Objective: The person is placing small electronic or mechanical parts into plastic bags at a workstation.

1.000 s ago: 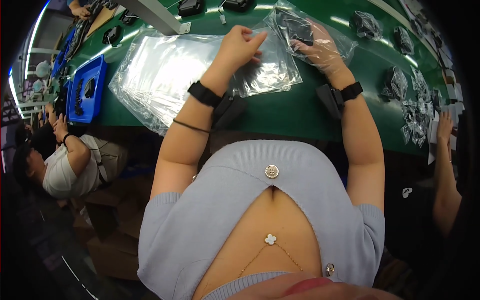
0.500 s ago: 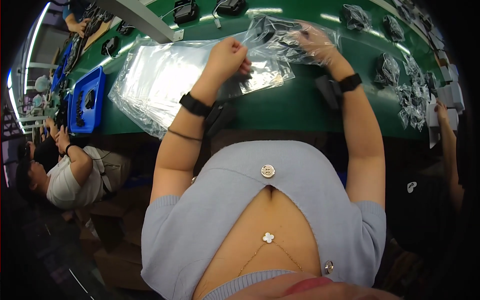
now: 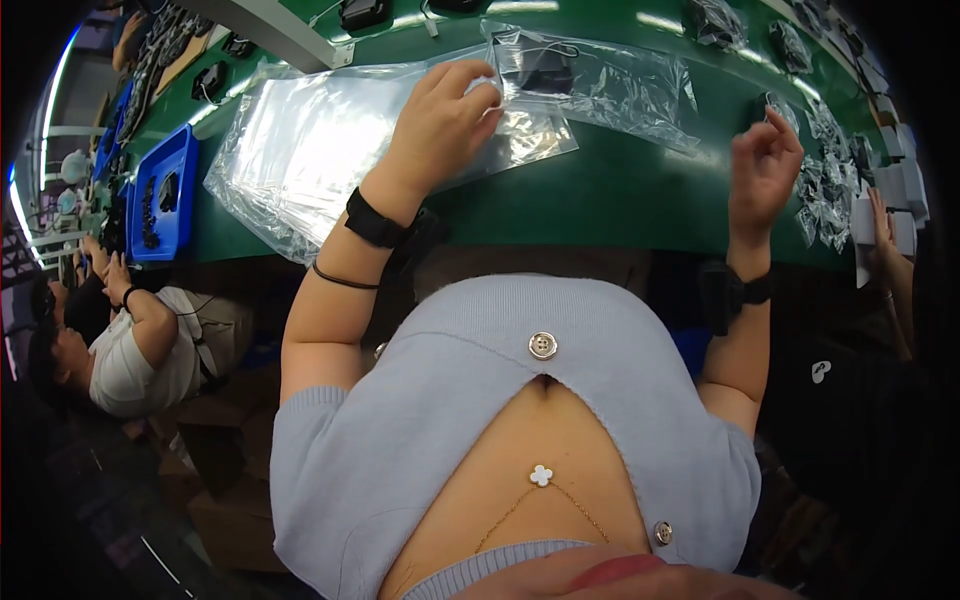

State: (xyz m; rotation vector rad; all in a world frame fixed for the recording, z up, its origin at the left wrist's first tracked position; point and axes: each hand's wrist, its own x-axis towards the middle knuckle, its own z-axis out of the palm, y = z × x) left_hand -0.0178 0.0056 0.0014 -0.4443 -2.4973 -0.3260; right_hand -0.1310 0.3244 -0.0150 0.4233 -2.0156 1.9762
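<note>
My left hand [image 3: 445,122] is closed, its fingertips pinching the left edge of a clear plastic bag [image 3: 640,90]. Inside that bag, near the pinched end, lies a black boxy device [image 3: 537,66] with a thin pale cable. Under my left wrist and hand spreads a stack of flat clear plastic bags [image 3: 310,140]. Out to the right, my right hand [image 3: 766,172] is raised over the table, empty, with its fingers loosely curled and apart. It is nearest to several bagged black items [image 3: 825,170].
The green table [image 3: 620,205] curves across the view. A blue tray [image 3: 168,195] with small black parts stands at left. A grey metal post [image 3: 265,30] rises at the back. More bagged items [image 3: 715,25] lie at far right. Co-workers sit on both sides.
My right hand has come out of the bag and moved right and nearer to me. The black device stays inside the bag. My left hand keeps close to the bag's edge.
</note>
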